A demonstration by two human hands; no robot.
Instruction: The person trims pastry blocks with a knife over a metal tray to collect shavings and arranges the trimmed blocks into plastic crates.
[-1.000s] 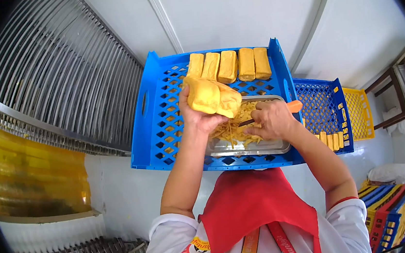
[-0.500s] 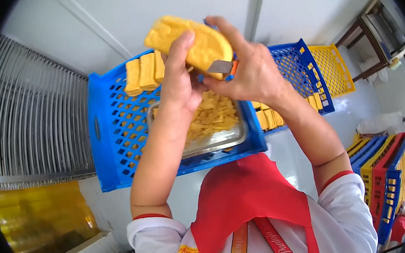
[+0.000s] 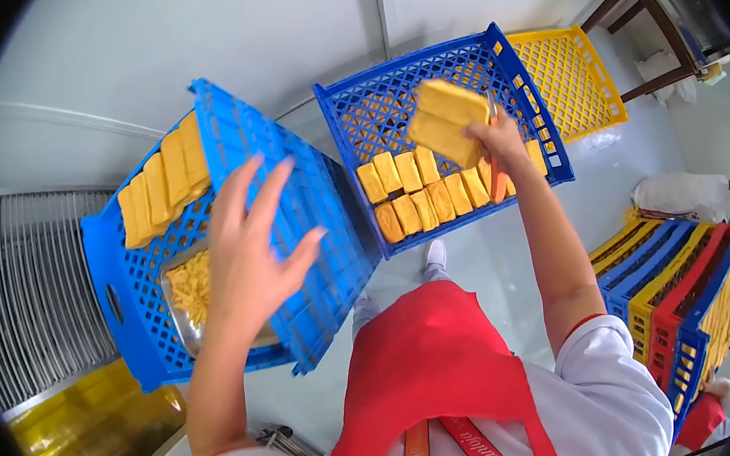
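My right hand [image 3: 499,140] grips a flat yellow slab of what looks like bread or cake [image 3: 450,121], with a groove along its middle. An orange-handled knife [image 3: 498,182] is held in the same hand, its thin blade upward. Both are above a dark blue crate [image 3: 351,172] with rows of small yellow loaves [image 3: 412,215]. To the left, my left hand [image 3: 253,248] holds nothing, fingers spread, in front of a lighter blue crate [image 3: 121,339]. That crate contains long yellow loaves [image 3: 165,181] and a metal tray [image 3: 184,333] of yellow trimmings [image 3: 191,289].
A yellow crate [image 3: 574,76] lies at the back right beside a dark wooden frame [image 3: 659,41]. Stacked coloured crates [image 3: 652,288] stand at the right. Metal racks [image 3: 37,286] fill the left side. Part of another person in red [image 3: 700,424] shows at lower right.
My hands have parted. The right has carried the yellow slab and knife rightward over the dark blue crate; the left has let go and opened. The view has turned right.
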